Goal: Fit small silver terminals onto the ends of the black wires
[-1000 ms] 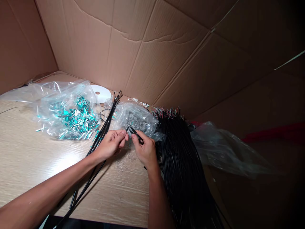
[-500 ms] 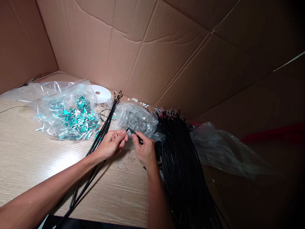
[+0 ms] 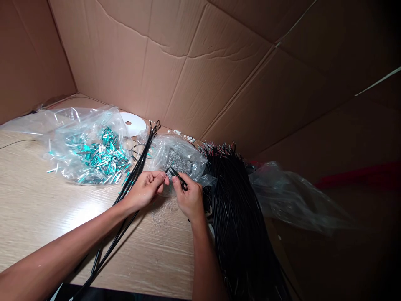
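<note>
My left hand (image 3: 152, 186) is closed in a pinch on a black cable (image 3: 167, 170), whose short end sticks out beyond the fingertips. My right hand (image 3: 189, 196) is wrapped round a small black pointed hand tool (image 3: 180, 179) that looks like snips; its tips are slightly apart beside the cable end. Just behind both hands lies a clear plastic bag (image 3: 196, 156) of fine silvery wire scraps. A loose bunch of black cables (image 3: 142, 163) runs under my left wrist and forearm.
On the left a clear bag (image 3: 90, 125) holds teal and silver foil scraps. A white disc (image 3: 134, 124) lies behind it. A thick bundle of black cables (image 3: 238, 217) with stripped ends stands right of my right arm. Cardboard walls (image 3: 169, 83) enclose the wooden table (image 3: 163, 259).
The tips of the tool in my right hand have parted slightly and shifted at the cable end. My left hand keeps its pinch in nearly the same place.
</note>
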`<control>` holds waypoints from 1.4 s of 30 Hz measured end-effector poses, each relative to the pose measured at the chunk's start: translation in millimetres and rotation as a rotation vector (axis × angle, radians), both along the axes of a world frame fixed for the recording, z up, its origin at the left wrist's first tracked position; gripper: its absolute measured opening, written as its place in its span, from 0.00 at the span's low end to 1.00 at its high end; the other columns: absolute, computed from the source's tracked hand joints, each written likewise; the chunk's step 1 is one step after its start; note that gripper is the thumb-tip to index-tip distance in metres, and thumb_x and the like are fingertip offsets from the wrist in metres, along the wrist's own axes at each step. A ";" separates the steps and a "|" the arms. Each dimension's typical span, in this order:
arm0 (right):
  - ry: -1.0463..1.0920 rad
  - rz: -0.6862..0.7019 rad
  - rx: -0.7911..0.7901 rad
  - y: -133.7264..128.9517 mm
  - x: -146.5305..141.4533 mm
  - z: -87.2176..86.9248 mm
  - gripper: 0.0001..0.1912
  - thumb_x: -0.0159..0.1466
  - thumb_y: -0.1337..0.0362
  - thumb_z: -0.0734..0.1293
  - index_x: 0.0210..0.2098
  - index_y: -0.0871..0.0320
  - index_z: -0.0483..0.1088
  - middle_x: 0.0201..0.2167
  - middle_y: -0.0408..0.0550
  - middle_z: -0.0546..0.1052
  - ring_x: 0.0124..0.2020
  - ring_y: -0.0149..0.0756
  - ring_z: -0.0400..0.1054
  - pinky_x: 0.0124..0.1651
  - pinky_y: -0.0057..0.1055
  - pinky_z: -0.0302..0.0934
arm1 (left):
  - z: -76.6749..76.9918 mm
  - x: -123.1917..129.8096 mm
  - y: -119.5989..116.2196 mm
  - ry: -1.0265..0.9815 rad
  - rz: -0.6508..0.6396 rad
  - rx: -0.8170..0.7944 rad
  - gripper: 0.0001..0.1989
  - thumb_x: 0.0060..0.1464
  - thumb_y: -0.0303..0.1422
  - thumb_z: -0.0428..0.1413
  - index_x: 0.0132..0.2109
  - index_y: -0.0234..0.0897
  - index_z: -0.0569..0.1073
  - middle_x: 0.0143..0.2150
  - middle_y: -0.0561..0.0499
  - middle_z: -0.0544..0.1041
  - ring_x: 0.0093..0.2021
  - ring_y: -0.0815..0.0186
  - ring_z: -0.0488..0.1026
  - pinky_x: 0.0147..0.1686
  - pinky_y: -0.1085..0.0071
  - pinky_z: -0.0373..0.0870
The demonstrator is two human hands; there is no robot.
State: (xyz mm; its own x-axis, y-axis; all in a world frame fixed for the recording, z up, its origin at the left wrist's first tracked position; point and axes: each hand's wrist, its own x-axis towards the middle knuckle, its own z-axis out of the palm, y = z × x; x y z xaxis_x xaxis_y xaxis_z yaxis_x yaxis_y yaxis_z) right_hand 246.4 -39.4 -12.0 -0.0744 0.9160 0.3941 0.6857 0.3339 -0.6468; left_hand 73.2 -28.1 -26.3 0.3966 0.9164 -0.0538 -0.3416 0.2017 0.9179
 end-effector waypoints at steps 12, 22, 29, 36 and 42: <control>-0.032 0.066 -0.030 -0.9 3.3 5.0 0.15 0.72 0.58 0.63 0.33 0.58 0.75 0.20 0.39 0.65 0.19 0.27 0.55 0.25 0.27 0.48 | -1.8 -0.7 -1.9 0.314 0.119 0.252 0.20 0.67 0.45 0.51 0.37 0.31 0.75 0.19 0.59 0.56 0.20 0.73 0.49 0.20 0.74 0.42; -0.036 0.038 -0.041 -2.6 0.1 7.6 0.14 0.71 0.57 0.64 0.36 0.59 0.74 0.22 0.41 0.70 0.19 0.28 0.58 0.25 0.27 0.50 | 4.0 0.8 -2.6 0.311 0.151 0.269 0.21 0.65 0.44 0.54 0.34 0.30 0.76 0.23 0.57 0.58 0.24 0.72 0.51 0.23 0.74 0.47; -0.066 0.049 -0.053 -1.0 3.5 5.1 0.16 0.72 0.56 0.62 0.33 0.58 0.73 0.21 0.40 0.67 0.20 0.27 0.56 0.25 0.27 0.48 | -3.6 0.0 -3.8 0.317 0.191 0.202 0.24 0.67 0.47 0.50 0.41 0.29 0.80 0.22 0.57 0.59 0.24 0.71 0.53 0.24 0.73 0.49; -0.044 0.036 -0.060 -2.6 1.6 8.2 0.16 0.72 0.55 0.63 0.32 0.57 0.72 0.19 0.39 0.64 0.19 0.28 0.56 0.24 0.27 0.48 | -6.4 0.3 -0.4 0.249 0.173 0.182 0.23 0.65 0.46 0.54 0.41 0.28 0.80 0.20 0.58 0.57 0.22 0.72 0.50 0.22 0.74 0.45; -0.064 0.044 -0.051 -2.7 1.8 7.6 0.15 0.72 0.56 0.63 0.33 0.57 0.72 0.21 0.39 0.66 0.19 0.27 0.56 0.25 0.28 0.48 | -7.2 -1.5 0.3 0.249 0.170 0.194 0.20 0.63 0.43 0.56 0.42 0.28 0.81 0.23 0.55 0.64 0.23 0.72 0.53 0.22 0.75 0.47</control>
State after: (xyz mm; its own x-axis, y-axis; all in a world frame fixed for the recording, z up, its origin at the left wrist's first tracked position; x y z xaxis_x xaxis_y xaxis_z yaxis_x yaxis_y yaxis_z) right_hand 248.3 -42.1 -4.5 -0.1383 0.9301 0.3403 0.7115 0.3323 -0.6191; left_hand 71.7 -27.8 -33.5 0.2339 0.9709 0.0517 -0.1163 -0.0248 0.9929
